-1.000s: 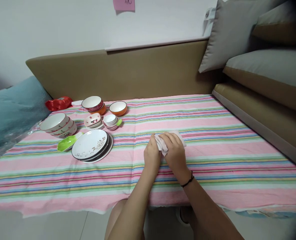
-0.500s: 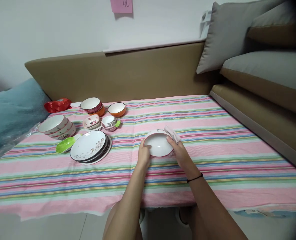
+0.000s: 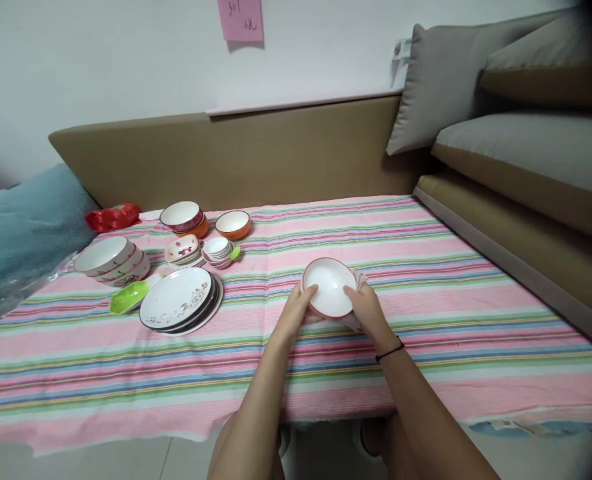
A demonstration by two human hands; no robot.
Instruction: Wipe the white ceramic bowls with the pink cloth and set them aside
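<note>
A white bowl with a red rim [image 3: 330,288] is held between my two hands, its inside facing up and toward me. My left hand [image 3: 300,308] grips the bowl's left side, thumb over the rim. On the opposite side my right hand [image 3: 366,307] clasps the bowl, thumb inside, with a pale cloth [image 3: 360,280] bunched between palm and bowl. Most of the cloth is hidden behind the bowl. The bowl is above a striped cover [image 3: 401,267].
To the left are stacked plates [image 3: 176,298], a green leaf-shaped dish [image 3: 129,297], patterned bowls [image 3: 110,257], small dishes [image 3: 217,248], a red-and-orange bowl stack [image 3: 181,215] and an orange bowl [image 3: 233,225]. Cushions [image 3: 526,143] are piled at right; a backrest [image 3: 276,157] runs behind.
The bowl has turned in my hands, so its opening shows rounder and faces up more. My left thumb has moved over the near-left rim. The cloth now shows less.
</note>
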